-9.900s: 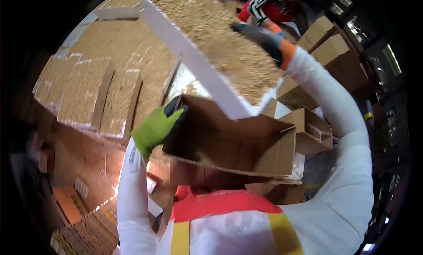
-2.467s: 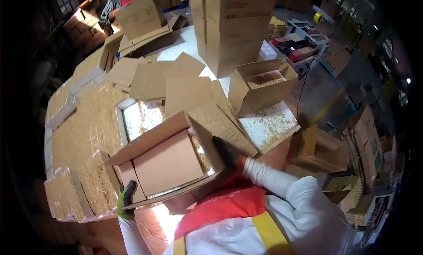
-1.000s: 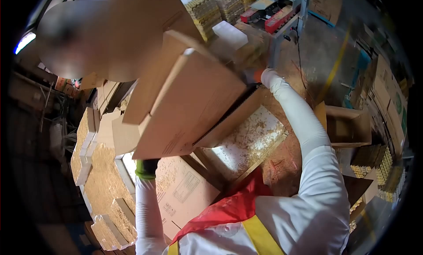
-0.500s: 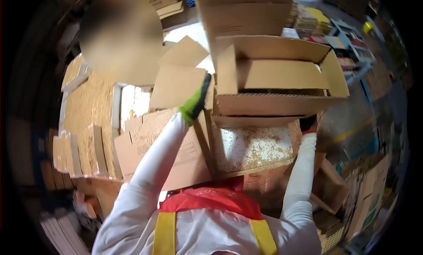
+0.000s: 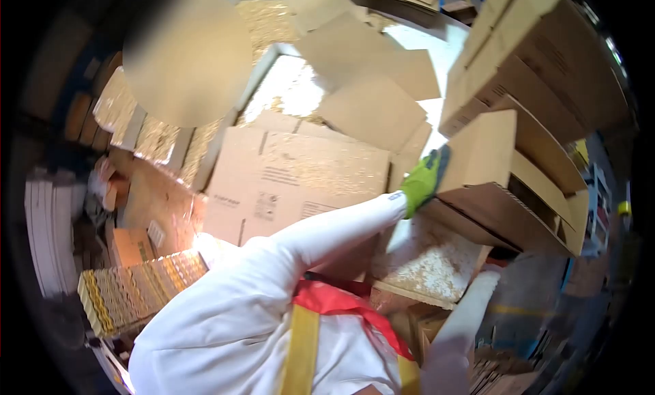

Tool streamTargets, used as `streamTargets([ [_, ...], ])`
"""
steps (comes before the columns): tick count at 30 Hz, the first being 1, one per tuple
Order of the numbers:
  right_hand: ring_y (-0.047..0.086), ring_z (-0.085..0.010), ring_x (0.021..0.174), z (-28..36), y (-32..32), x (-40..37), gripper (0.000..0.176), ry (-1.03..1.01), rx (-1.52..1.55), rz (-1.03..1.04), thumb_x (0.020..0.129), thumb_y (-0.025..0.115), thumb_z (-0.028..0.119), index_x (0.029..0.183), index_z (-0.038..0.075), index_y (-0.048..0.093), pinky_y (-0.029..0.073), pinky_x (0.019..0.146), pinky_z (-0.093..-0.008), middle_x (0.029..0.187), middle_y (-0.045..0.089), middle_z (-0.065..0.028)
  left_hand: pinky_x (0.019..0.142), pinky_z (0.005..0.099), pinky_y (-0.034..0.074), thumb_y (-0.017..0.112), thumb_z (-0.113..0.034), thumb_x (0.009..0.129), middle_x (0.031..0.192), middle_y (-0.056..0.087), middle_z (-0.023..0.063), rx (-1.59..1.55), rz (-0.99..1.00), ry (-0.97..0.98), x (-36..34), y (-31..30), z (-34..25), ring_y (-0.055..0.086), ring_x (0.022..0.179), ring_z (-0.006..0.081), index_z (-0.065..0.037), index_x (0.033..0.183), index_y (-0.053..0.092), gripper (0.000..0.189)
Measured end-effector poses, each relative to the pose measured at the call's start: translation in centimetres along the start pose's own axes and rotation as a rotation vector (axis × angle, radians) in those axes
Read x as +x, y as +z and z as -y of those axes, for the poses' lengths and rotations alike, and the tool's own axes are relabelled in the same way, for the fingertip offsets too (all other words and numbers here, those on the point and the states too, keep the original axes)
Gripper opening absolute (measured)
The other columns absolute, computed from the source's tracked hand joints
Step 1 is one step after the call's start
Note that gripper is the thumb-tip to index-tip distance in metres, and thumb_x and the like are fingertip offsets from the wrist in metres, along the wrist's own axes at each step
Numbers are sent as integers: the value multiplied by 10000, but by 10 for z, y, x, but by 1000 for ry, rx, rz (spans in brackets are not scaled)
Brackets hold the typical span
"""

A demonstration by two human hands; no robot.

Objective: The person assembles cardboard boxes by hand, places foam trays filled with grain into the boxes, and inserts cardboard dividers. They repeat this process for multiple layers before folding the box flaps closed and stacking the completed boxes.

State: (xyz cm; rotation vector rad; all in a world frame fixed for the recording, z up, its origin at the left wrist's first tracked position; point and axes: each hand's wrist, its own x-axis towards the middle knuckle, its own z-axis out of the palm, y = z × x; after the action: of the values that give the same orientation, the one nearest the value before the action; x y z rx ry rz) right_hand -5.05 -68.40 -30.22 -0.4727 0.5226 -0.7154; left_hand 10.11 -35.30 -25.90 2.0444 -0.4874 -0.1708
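An open cardboard box (image 5: 477, 152) stands at the right of the head view, its inside partly visible and its flaps raised. My left hand (image 5: 423, 183), in a green and dark glove, lies against the box's near left side with its fingers stretched out. Low on the box's front side is my right hand (image 5: 494, 264); it is dark, blurred and mostly hidden, so its fingers cannot be made out. Below the box shows a white surface (image 5: 437, 258) strewn with shavings. A flat printed carton (image 5: 293, 176) lies left of my left hand.
Several loose cardboard sheets (image 5: 372, 60) overlap behind the flat carton. Another tall carton (image 5: 546, 60) stands behind the open box. A stack of corrugated cardboard (image 5: 143, 286) is at lower left, and shaving-covered pieces lie at upper left, where a blurred round patch hides part.
The view has swung left, so the open box appears farther right and tilted. My left hand has come against the box's left side. My right hand is now less visible.
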Motion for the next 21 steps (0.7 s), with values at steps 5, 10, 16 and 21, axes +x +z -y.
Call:
streamTargets([
  [5,385,-260,1343,0,14,-41,587,-123,-129,-270,999,393,447,1447,69,387,297,1129,-404,1496,370,-97,1042,367,393,597,-192,924,1375,498,192,-582,-24,-182,-60,-122,-54,474,1280,302,-18,1381,453,509],
  [10,514,-272,1171,-81,-23,-205,541,196,-917,-14,937,510,464,1389,167,485,393,993,-396,1379,499,-100,1044,425,392,752,-160,758,1330,512,191,321,-455,-5,-213,-353,47,474,1241,379,-22,1300,531,601],
  [16,508,-263,1183,-169,83,-388,626,105,-1663,328,962,572,254,1431,-63,305,414,986,-325,1344,491,-198,1038,376,403,830,-487,640,1331,524,234,-23,290,-989,-324,-436,67,465,1304,301,-20,1501,84,1231],
  [21,601,-413,1020,-97,240,-422,433,-427,-2393,950,896,641,198,1310,145,526,514,816,-407,1335,515,-226,952,420,485,842,-367,629,1396,403,327,616,406,31,-275,-534,10,566,1150,416,-72,1482,275,1066],
])
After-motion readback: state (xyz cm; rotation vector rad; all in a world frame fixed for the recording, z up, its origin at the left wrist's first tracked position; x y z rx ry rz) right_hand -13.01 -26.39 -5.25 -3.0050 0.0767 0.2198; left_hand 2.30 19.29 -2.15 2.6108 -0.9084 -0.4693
